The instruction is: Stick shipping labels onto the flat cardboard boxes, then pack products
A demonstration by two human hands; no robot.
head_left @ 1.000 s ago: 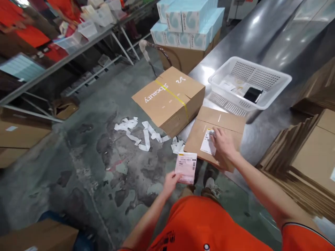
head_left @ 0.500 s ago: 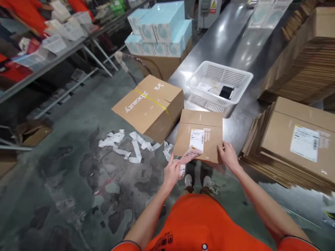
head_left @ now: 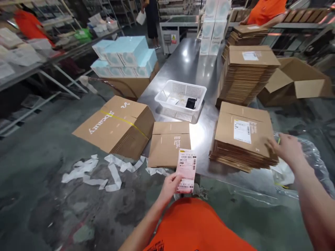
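My left hand (head_left: 169, 185) pinches a printed shipping label (head_left: 186, 170) by its left edge, in front of my body. Just beyond it, an unlabelled flat carton (head_left: 167, 144) lies at the near end of the metal table. Over on the right, my right hand (head_left: 287, 149) is at the right edge of a stack of flat cartons (head_left: 244, 134), fingers apart, the fingertips near the top carton's edge. That top carton bears a white label (head_left: 242, 131). Whether the fingertips touch the cardboard is hard to tell.
A white basket (head_left: 180, 99) with a black item sits mid-table (head_left: 178, 66). Strapped cartons (head_left: 117, 125) stand left, above paper strips (head_left: 112, 170) on the floor. A taller carton stack (head_left: 246, 76) and an open box (head_left: 293, 82) are at the right. Other people stand further back.
The view has turned right and up. My right hand has left the near carton and moved to the stack on the right. A label that lay on the near carton is gone from it.
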